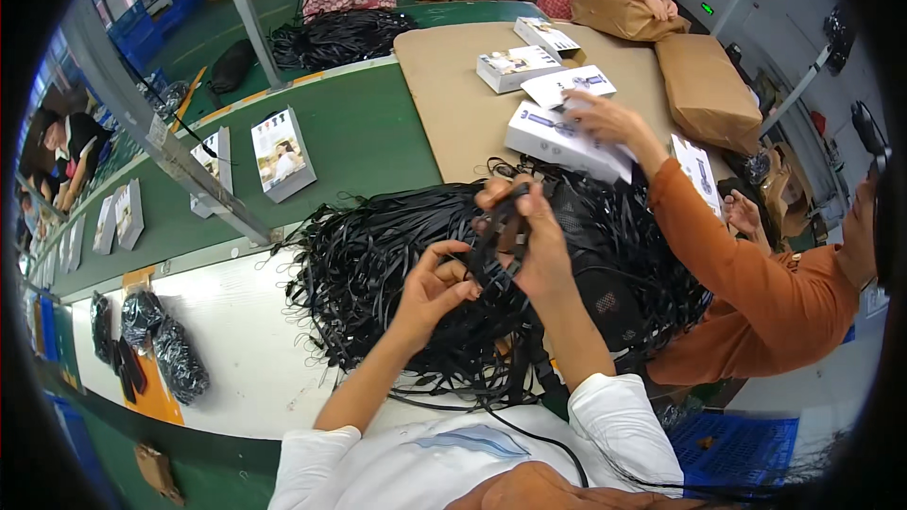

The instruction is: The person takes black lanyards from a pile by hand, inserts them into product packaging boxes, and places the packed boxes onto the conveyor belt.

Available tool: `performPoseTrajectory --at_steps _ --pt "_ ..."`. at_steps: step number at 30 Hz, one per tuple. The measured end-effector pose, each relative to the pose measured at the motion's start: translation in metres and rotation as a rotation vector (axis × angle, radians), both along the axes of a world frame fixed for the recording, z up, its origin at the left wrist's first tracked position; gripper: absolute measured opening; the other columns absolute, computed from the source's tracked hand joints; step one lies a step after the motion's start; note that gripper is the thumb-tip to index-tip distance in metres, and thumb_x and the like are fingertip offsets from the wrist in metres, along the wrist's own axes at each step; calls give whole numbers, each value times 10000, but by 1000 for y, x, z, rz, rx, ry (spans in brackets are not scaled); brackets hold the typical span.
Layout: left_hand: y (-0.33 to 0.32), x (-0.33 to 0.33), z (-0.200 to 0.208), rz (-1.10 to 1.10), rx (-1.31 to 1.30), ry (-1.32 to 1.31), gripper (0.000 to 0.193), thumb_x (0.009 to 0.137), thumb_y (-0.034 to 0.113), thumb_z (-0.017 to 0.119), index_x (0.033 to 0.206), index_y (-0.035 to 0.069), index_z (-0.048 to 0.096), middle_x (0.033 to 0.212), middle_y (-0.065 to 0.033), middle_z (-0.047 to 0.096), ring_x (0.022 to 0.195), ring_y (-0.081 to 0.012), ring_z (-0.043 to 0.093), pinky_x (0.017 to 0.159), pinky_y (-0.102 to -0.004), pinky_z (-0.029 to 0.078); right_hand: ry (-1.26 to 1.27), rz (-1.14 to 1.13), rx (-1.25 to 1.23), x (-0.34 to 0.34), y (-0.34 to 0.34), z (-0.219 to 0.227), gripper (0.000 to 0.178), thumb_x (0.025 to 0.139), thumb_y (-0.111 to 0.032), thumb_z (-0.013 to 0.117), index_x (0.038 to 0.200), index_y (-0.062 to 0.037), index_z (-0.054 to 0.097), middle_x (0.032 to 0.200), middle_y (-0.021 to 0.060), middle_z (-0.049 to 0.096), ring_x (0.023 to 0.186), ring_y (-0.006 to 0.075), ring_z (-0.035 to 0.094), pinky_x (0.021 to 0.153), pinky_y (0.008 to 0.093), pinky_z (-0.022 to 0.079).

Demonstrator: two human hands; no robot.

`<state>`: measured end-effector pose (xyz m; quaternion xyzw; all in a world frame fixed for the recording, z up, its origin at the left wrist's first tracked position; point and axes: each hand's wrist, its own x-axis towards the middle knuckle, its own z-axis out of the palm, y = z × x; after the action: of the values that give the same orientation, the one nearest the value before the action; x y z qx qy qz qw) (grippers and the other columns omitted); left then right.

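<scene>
**Strap loop held over the pile**

Right hand (540, 244) grips the black strap loop (485, 255); at its eight o'clock, left hand (430, 295) curls, pinching or not I cannot tell. Best kept clear of the strap pile (378, 236) toward nine o'clock.

A black looped strap (493, 244) is held in the right hand (542, 247), the left hand (430, 295) raised beside it, above heaped black cords (364, 250); a white box (546, 134) is handled by a co-worker (756, 288).
</scene>
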<state>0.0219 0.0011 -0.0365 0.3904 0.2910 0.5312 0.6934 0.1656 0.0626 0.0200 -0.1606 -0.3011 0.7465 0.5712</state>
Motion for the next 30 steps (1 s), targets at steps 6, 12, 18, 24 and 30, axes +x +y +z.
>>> performPoseTrajectory --at_steps 6,12,18,24,30 --pt "-4 25 -10 -18 -119 -77 477 799 95 644 1199 71 385 852 -23 559 771 -101 546 659 -215 431 410 297 -83 0 6 -6 276 976 -323 313 784 -140 390 528 -57 287 431 47 271 465 196 322" --pt "0 2 -14 168 -15 83 416 815 72 592 1186 39 408 1042 -92 559 936 -155 548 789 -262 444 -375 6 31 31 14 -28 166 928 -266 474 942 -101 470 542 -69 259 414 22 207 404 179 171" --pt "5 -12 -14 170 9 175 345 836 45 519 1169 44 426 1123 -102 534 1006 -172 536 838 -282 429 -1548 -730 245 101 67 -77 484 739 -336 692 1075 -38 509 783 190 626 706 321 623 616 379 473" --pt "17 -13 -15 270 230 426 400 802 -30 516 1186 36 426 1228 -96 486 1150 -185 455 935 -298 366 -1918 -488 112 105 105 -81 507 731 -453 647 992 -20 609 882 196 642 845 346 617 725 432 480" --pt "79 -34 1 371 799 1183 629 717 10 618 1287 66 358 1347 -157 350 1284 -346 283 1022 -481 256 -1934 -566 175 103 102 -85 401 734 -393 662 957 -66 596 868 172 647 827 352 616 699 443 478"
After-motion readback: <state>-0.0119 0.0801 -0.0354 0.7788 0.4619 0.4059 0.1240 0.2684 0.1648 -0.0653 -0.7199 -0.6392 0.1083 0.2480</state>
